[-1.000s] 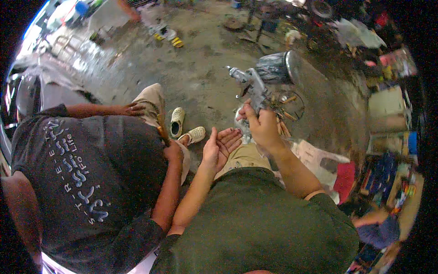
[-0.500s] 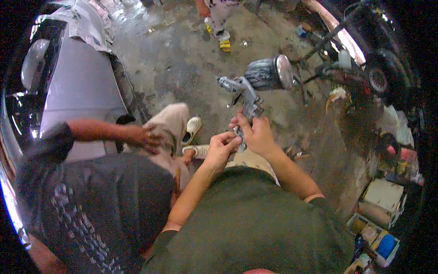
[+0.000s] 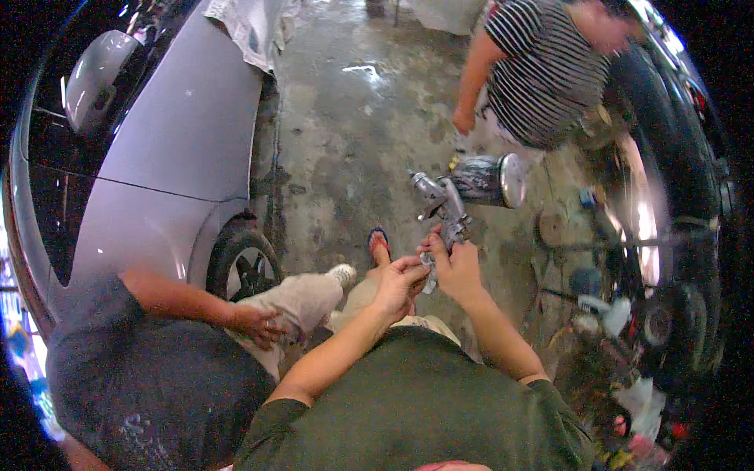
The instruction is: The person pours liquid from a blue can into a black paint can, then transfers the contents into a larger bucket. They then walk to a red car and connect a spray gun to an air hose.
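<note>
A silver paint spray gun [image 3: 446, 206] is held out in front of me, its grey-streaked paint cup [image 3: 477, 180] lying sideways toward the right with a shiny metal end. My right hand [image 3: 457, 268] is closed around the lower handle, thumb on top. Beside it my left hand [image 3: 400, 284] pinches a small silvery-grey piece [image 3: 430, 276] just below the handle. How that piece joins the gun is hidden by my fingers.
A silver car [image 3: 177, 133] stands at left, with a wheel [image 3: 243, 267] and a covering sheet [image 3: 250, 31]. A person in dark grey [image 3: 157, 369] is close on my left. Another in a striped shirt [image 3: 546, 74] bends at the far right. Clutter [image 3: 640, 400] lies at right.
My view has shifted along the car, bringing its wheel into sight. The person in stripes now shows at the far right. Both my hands keep hold as before.
</note>
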The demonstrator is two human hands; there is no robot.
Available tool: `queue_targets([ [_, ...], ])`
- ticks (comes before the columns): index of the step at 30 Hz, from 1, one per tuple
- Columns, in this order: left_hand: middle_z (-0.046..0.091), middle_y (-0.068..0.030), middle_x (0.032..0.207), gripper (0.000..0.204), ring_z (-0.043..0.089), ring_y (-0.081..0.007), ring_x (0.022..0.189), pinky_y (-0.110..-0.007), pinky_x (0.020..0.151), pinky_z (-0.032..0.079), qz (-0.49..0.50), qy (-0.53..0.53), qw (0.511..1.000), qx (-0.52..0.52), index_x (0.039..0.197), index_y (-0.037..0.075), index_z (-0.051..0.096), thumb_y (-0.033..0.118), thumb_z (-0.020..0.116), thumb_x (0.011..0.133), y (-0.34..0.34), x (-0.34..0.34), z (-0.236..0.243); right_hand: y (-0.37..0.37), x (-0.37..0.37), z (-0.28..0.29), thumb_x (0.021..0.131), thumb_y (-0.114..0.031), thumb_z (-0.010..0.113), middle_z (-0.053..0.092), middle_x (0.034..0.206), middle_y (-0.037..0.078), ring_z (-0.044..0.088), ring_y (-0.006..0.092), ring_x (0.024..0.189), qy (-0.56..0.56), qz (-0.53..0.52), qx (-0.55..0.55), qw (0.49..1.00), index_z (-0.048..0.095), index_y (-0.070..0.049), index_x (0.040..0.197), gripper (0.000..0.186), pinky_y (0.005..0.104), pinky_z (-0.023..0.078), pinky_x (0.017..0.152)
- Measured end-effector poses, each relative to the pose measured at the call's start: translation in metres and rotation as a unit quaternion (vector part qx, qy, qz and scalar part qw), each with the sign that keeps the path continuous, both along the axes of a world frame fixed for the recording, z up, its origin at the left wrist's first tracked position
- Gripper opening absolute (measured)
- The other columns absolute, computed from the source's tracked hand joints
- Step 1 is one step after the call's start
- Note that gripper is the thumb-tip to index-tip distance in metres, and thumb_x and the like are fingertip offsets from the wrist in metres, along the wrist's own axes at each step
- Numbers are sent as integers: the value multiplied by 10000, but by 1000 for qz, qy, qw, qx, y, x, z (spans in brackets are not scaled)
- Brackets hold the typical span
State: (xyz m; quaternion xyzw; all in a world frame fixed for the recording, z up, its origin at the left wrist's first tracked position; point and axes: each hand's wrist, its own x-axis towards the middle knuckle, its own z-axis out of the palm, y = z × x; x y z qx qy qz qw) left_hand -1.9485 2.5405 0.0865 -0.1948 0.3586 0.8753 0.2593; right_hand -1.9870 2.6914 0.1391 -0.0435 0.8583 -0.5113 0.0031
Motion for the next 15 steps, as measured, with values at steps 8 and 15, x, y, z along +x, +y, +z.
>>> queue_targets([
  [8, 721, -43, 921, 162, 682, -149, 747, -351, 715, 623, 109, 22, 994, -3, 1131, 20, 704, 6, 653, 978, -74, -233, -4, -71, -247, 4, 1103, -217, 585, 791, 927, 112, 769, 181, 886, -29, 80, -65, 994, 659, 51, 1143, 280, 369, 582, 796],
  [15, 637, 30, 835, 177, 596, -87, 686, -289, 653, 551, 27, 77, 992, -99, 1147, 28, 715, 26, 639, 987, -95, -369, 0, -99, -373, 26, 1080, -155, 596, 773, 883, 144, 788, 221, 851, 43, 97, -16, 994, 651, 56, 1105, 219, 354, 587, 772],
])
